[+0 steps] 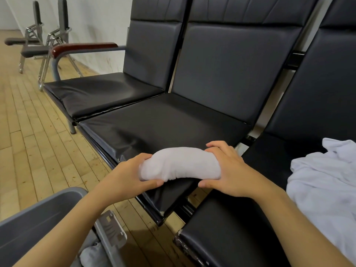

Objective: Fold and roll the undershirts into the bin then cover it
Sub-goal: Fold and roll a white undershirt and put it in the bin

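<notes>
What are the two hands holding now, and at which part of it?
Both hold the rolled white undershirt: the left hand grips its left end, the right hand its right end, thumbs under the roll.

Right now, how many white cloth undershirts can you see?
3: a rolled white undershirt held in both hands, a loose white pile on the right seat, possibly several, and one partly hidden in the grey bin.

We find no readable text, label, brand, number or sign anywhere around the black bench seats [163, 120].
</notes>
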{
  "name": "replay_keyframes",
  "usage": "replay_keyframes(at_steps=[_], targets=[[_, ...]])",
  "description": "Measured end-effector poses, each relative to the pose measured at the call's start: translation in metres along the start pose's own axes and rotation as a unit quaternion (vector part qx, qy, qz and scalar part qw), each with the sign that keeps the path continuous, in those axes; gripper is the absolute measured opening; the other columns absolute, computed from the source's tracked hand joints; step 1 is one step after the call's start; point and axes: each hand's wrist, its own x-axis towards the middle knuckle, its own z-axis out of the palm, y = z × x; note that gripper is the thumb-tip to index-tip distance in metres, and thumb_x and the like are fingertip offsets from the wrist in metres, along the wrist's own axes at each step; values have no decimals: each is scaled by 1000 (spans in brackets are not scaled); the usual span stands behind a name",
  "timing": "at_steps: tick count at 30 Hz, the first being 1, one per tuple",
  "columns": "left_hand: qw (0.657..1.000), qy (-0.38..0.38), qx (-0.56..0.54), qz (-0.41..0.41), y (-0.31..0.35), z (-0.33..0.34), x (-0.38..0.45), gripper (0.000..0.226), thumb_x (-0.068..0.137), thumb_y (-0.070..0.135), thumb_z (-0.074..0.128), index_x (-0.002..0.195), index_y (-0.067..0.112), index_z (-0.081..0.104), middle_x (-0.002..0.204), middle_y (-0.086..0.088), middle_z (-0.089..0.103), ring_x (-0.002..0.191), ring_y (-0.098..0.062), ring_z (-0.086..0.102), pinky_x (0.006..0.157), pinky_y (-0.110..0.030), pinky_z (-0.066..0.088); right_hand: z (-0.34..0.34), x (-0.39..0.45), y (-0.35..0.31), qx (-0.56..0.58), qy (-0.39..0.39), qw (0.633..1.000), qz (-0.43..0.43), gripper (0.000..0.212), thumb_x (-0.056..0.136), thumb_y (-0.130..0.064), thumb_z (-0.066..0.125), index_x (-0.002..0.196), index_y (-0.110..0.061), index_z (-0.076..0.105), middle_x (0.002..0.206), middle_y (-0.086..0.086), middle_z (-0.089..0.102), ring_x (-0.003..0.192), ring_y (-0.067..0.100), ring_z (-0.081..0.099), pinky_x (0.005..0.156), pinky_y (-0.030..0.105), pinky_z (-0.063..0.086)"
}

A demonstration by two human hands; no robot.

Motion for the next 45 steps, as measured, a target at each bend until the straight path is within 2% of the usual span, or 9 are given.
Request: replay_keyframes(at_steps=[5,9,13,17,23,27,31,38,45], targets=[[996,-15,84,13,6,-5,5,63,85,66,67,140,42,47,117,20,57,104,-5,59,90,-31,56,2,-2,-7,-47,31,996,-69,88,86,-54,72,155,-52,18,149,-28,31,139,-2,27,126,42,14],[961,26,273,42,11,-9,10,88,73,88,46,149,46,35,142,8,31,129,-17,34,107,-38,42,5,1,-13,-88,27,994,-57,72,90,-49,66,151,-45,27,144,-22,36,132,5,40,127,48,12],[973,-61,160,158,20,-5,31,89,91,49,67,162,39,13,160,12,31,147,-12,30,124,-40,24,5,0,-25,-106,6,994,-31,60,89,-47,64,140,-34,35,134,-17,41,122,7,47,125,50,17],[966,-45,134,218,20,3,39,66,91,36,70,150,34,40,139,10,55,127,-9,50,111,-28,42,7,-4,-49,-147,14,989,-15,73,87,-72,56,145,-35,30,129,-14,51,120,13,51,117,46,29],[944,-12,184,272,-3,-16,23,42,92,45,71,127,29,55,115,8,61,104,-12,56,91,-33,51,18,-3,-82,-199,25,974,-101,76,98,-67,44,158,-42,6,131,-8,56,115,18,57,98,40,44],[940,-18,225,257,-44,-46,-4,47,88,43,74,128,30,53,116,6,61,105,-16,58,85,-37,54,30,-1,-127,-185,-33,970,-156,80,99,-58,51,153,-47,-8,118,-8,54,97,13,59,82,35,53],[947,-41,235,214,-92,-71,-52,39,88,30,70,123,28,54,115,3,63,104,-21,61,79,-39,53,48,-1,-183,-188,-135,946,-228,87,101,-47,53,153,-54,-16,113,-7,48,82,16,50,70,34,44],[962,-47,238,125,-183,-80,-142,34,92,23,66,122,28,51,118,1,64,107,-23,62,74,-46,56,121,16,-257,-109,-290,912,-269,89,102,-40,54,154,-59,-16,137,2,48,104,26,56,89,45,50],[949,-106,284,84,-268,-67,-211,39,91,32,72,124,30,52,112,6,59,101,-18,52,79,-41,54,252,0,-302,-41,-381,882,-275,92,105,-39,49,155,-47,-28,140,10,42,91,27,55,69,37,48]])
